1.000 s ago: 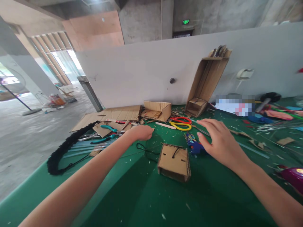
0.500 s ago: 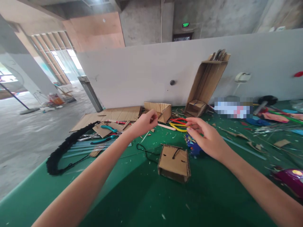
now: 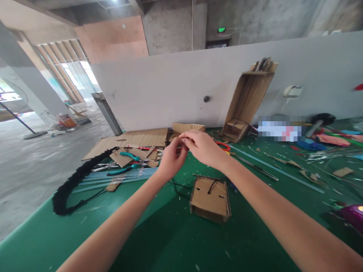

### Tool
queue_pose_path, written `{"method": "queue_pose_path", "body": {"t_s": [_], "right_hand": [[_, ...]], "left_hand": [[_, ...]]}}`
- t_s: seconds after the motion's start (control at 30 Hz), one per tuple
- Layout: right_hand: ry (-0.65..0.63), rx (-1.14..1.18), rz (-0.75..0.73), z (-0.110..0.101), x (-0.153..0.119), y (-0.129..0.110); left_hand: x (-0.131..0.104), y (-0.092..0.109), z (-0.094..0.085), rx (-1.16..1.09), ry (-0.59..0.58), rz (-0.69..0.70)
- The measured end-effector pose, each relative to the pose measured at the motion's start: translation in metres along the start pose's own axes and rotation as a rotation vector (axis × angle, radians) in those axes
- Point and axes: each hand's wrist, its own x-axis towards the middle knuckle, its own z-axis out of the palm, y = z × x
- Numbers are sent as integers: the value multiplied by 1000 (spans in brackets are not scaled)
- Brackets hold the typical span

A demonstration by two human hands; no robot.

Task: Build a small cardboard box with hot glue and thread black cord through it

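My left hand [image 3: 173,160] and my right hand [image 3: 202,149] meet above the middle of the table. The fingertips of both are pinched together at one spot. Anything between them is hidden or too small to make out. Just below them sits a small cardboard box [image 3: 210,198] with slots in its top face and a black cord [image 3: 211,186] through it. More black cord [image 3: 177,185] curls out at its left. Red [image 3: 224,146] handles of a tool show partly behind my right wrist.
Teal-handled pliers [image 3: 129,155], clear strips [image 3: 113,177] and a black fuzzy band [image 3: 68,189] lie left. A tall cardboard holder [image 3: 246,100] leans at the wall. A thin metal tool [image 3: 258,167] and a purple object [image 3: 353,215] are on the right of the green table [image 3: 170,241].
My right hand has moved left from beside the red and yellow handles to meet my left hand. My left hand has shifted slightly down. The thin metal tool has come into view.
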Motion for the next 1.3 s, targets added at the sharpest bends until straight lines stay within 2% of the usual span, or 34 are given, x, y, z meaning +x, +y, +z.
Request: {"method": "queue_pose_path", "body": {"t_s": [0.1,0.3,0.4,0.5,0.63,0.83,0.93,1.03,1.13,1.2,1.3], "right_hand": [[21,-33,-18,0,-2,2],[-5,-62,27,2,-19,6],[76,39,54,1,-21,1],[164,177,102,-2,-18,-7],[169,343,142,-6,-18,-17],[252,505,185,-10,-22,-24],[284,524,208,-8,-22,-26],[283,339,180,-7,-23,-24],[237,-188,76,-14,-30,-19],[101,-576,84,-25,-42,-14],[-285,-906,287,-43,-72,-7]], "left_hand": [[0,0,-8,17,-52,7],[0,5,-23,120,-273,44],[1,7,-27,141,-314,76],[1,13,-30,180,-314,106],[0,27,-32,225,-272,140],[-1,48,-29,-104,-179,45],[-2,54,-23,-188,-139,-6],[-5,52,-17,-123,-50,13],[-4,38,-16,-4,-46,40],[-2,24,-19,63,-80,21],[2,3,-26,123,-153,-52]]}}
